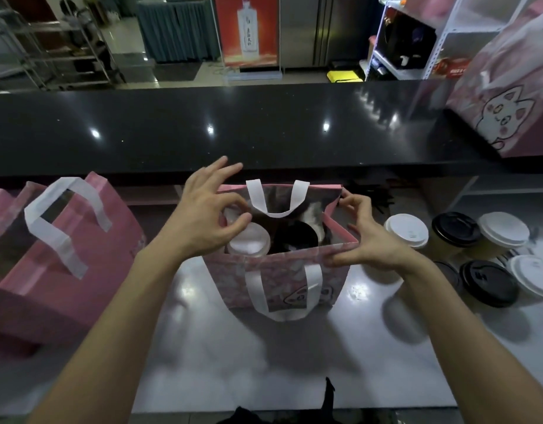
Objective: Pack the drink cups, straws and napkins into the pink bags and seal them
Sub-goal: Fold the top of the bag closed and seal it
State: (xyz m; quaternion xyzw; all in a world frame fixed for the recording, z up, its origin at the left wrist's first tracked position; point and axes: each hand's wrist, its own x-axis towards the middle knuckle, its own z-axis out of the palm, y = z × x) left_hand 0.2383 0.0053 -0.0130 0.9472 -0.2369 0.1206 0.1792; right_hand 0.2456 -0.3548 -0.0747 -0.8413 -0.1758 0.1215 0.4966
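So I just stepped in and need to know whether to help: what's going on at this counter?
A person is packing drinks into an open pink bag on the steel counter. The left hand hovers over a white-lidded cup inside it, beside a black-lidded cup; the right hand pinches the bag's right rim. More lidded cups wait to the right, and another pink bag stands left.

Dim indoor light; ceiling lamps glint on the black counter [203,130]; edges bow from wide-angle distortion; slight blur.
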